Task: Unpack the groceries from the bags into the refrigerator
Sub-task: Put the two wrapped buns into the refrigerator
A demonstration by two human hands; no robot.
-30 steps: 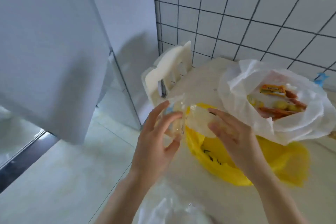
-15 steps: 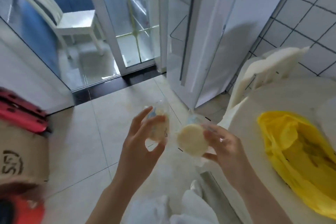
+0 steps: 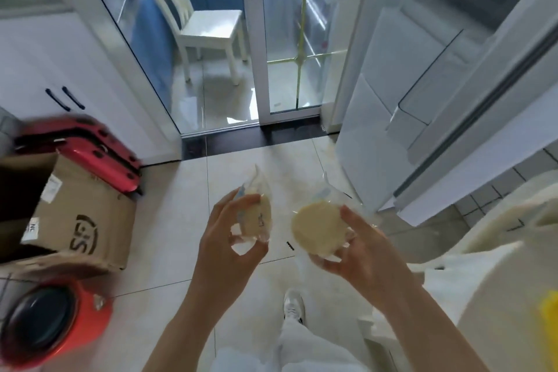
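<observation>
Clear plastic wrapping is covering both items I am carrying: one pale round cake in each hand, both held in the air over the tiled floor [image 3: 169, 220], touching no surface.

Left hand [image 3: 232, 248]: fingers curled round the left wrapped cake [image 3: 256, 217], which is sitting edge-on to the head camera, loose film sticking up above it.

Right hand [image 3: 362, 254]: gripping the right wrapped cake [image 3: 318, 228] by its right and lower edges, flat face turned up towards the camera. The two packets are riding just beside each other, not touching.

Refrigerator [image 3: 401, 118]: standing ahead and to the right. I am reading its door [image 3: 507, 100] as open, since pale bins are showing on the panel's inner side, but blur is keeping me from being certain. I am not seeing any interior shelves from this angle.

Progress, as a judgement: I am treating this as mid-task. Two items are out of the bags and not yet stowed. A sliver of yellow bag [image 3: 551, 314] is showing at the far right edge on the round table [image 3: 498, 296]; I cannot tell what it is holding. Nothing visibly placed inside the refrigerator so far.

Remaining: I am expecting to carry both cakes to a shelf or door bin, let go, and go back to the bags.

Also noting: cardboard box [image 3: 78, 220], red suitcase [image 3: 90, 148] and red bin [image 3: 51, 323] lying to the left, well apart from my path.
</observation>
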